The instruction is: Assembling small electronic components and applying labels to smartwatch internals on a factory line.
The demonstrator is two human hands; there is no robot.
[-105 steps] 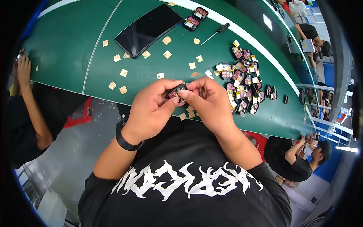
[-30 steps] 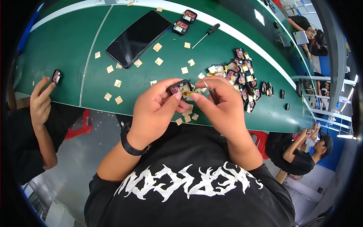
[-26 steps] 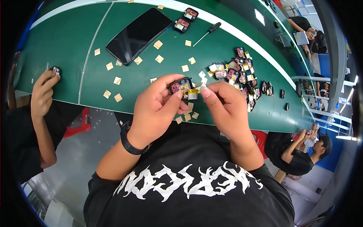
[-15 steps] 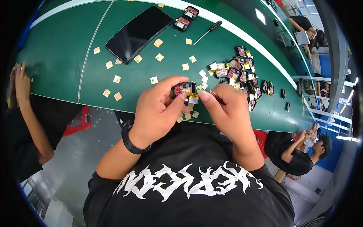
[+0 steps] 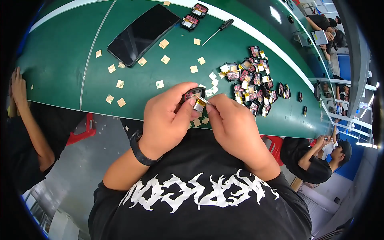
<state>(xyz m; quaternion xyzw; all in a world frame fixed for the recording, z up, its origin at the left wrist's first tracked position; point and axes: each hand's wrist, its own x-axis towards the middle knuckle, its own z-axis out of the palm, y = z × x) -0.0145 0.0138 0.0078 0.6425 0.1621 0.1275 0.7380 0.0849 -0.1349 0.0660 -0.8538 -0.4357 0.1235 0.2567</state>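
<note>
My left hand [image 5: 166, 116] grips a small black device housing [image 5: 187, 96] with a red circuit board inside, its thumb across the front. A silver battery pouch [image 5: 199, 106] with yellow tape sticks out at the housing's near right edge. My right hand [image 5: 234, 124] is closed in a pinch right beside the battery. A thin metal tool [image 5: 203, 99] seems to run from its fingertips toward the housing; most of it is hidden, and its kind cannot be told. Under the hands lie a few beige adhesive squares [image 5: 197, 122].
To the right is a heap of similar opened housings [image 5: 248, 78]. Farther off are a black phone-like slab [image 5: 144, 35], a screwdriver [image 5: 218, 32] and two open housings [image 5: 190, 22]. Beige squares [image 5: 120, 84] are scattered over the green table [image 5: 52, 76]. Co-workers sit at left [image 5: 30, 128] and right [image 5: 316, 160].
My right hand has moved left, its fingertips now at the battery. The battery has tilted and shifted slightly toward my left thumb. The housing has turned a little in my left hand.
</note>
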